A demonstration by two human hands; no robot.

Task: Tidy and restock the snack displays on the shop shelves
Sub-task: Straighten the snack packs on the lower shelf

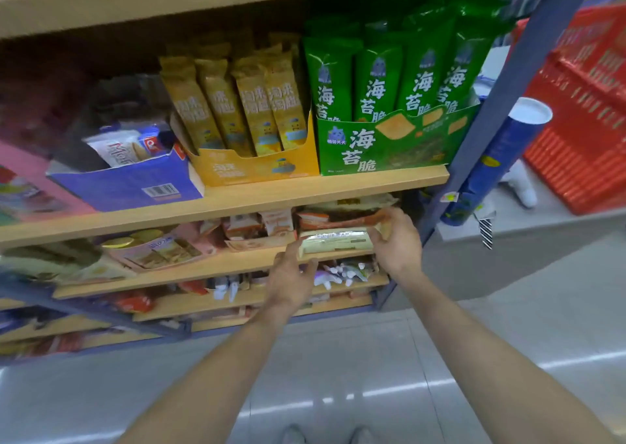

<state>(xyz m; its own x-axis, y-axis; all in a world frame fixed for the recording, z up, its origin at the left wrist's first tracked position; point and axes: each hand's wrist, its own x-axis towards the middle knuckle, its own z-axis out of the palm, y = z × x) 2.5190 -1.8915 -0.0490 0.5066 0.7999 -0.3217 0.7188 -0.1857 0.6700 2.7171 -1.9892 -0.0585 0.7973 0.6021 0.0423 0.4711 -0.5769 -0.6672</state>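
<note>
While your right hand [398,240] curls its fingers round the right end of a pale snack packet [335,242], your left hand [291,279] pinches the packet's left end, thumb up against it. You hold it level at the front lip of the wooden shelf [210,267], just before an orange-and-white display box [342,218]. Overhead, the next shelf edge [338,186] hangs close. Beside your right wrist stands the blue upright post [508,87]; beyond it, bare grey floor [338,376].
</note>
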